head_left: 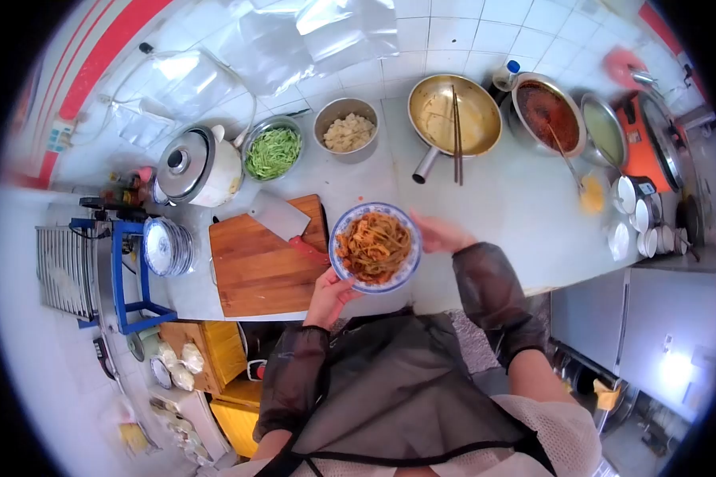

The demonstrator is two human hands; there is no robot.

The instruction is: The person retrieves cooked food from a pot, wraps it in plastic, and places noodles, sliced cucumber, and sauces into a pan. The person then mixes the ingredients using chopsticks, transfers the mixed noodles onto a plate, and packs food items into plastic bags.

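Note:
A white bowl with a blue pattern (pixel 406 275) is near the middle of the view, filled with reddish-brown noodles or strips (pixel 374 245). My left hand (pixel 332 298) grips the bowl's lower left rim, thumb on top. At the bowl's right side is my right hand (pixel 441 234), blurred; its fingers are smeared and partly hidden by the rim, so their pose is unclear. Left of the bowl lies a wooden cutting board (pixel 266 270), with a cleaver (pixel 280 215) across its upper part, its red handle pointing toward the bowl.
Along the wall stand a rice cooker (pixel 187 167), shredded greens (pixel 273 153), a pot of pale chunks (pixel 348 132), a pan (pixel 477 131) with chopsticks (pixel 457 139) across it, and a red sauce basin (pixel 546 116). Stacked plates (pixel 169 246) are at left, small white bowls (pixel 644 215) at right.

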